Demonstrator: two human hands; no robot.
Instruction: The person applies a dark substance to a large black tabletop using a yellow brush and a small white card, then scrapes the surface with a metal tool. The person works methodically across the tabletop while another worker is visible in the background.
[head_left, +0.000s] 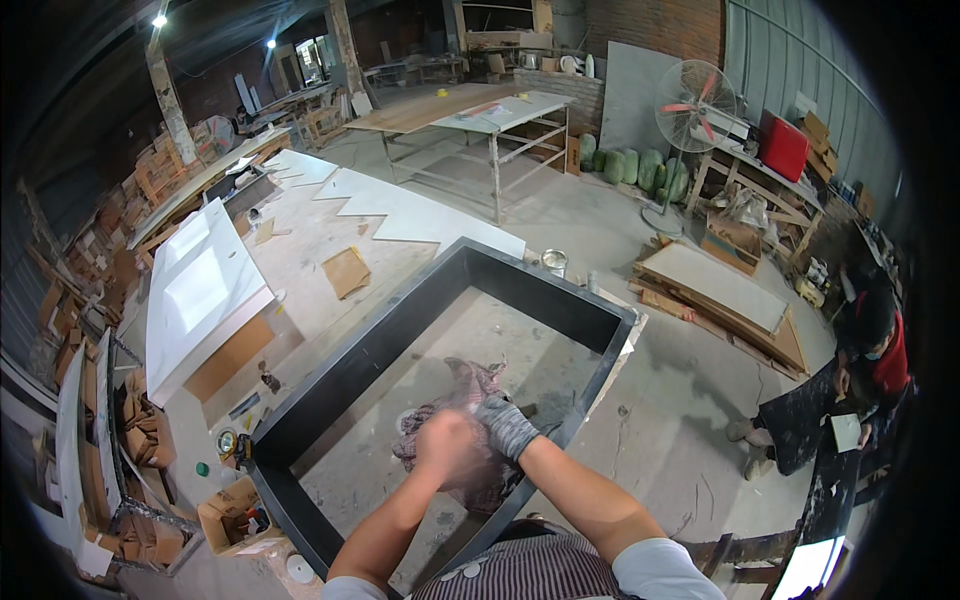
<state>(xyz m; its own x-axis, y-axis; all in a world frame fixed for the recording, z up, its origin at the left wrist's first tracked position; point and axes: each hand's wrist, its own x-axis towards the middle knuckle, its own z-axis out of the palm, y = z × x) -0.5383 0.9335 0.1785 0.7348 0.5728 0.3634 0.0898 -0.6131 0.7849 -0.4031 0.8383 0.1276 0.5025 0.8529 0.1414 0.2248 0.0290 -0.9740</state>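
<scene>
Over the black rectangular frame (380, 345), we press both hands together on a crumpled, dirt-stained rag (470, 385). Our bare left hand (445, 440) blurs (its fingers unreadable); our right hand (505, 425), in a grey glove, curls closed around the cloth. Another person (870, 360) sits nearby.

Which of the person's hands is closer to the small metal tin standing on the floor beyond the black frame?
Right. The gloved right hand lies nearer the metal tin; the bare left hand sits beside it, slightly lower and farther left, both on the rag.
</scene>
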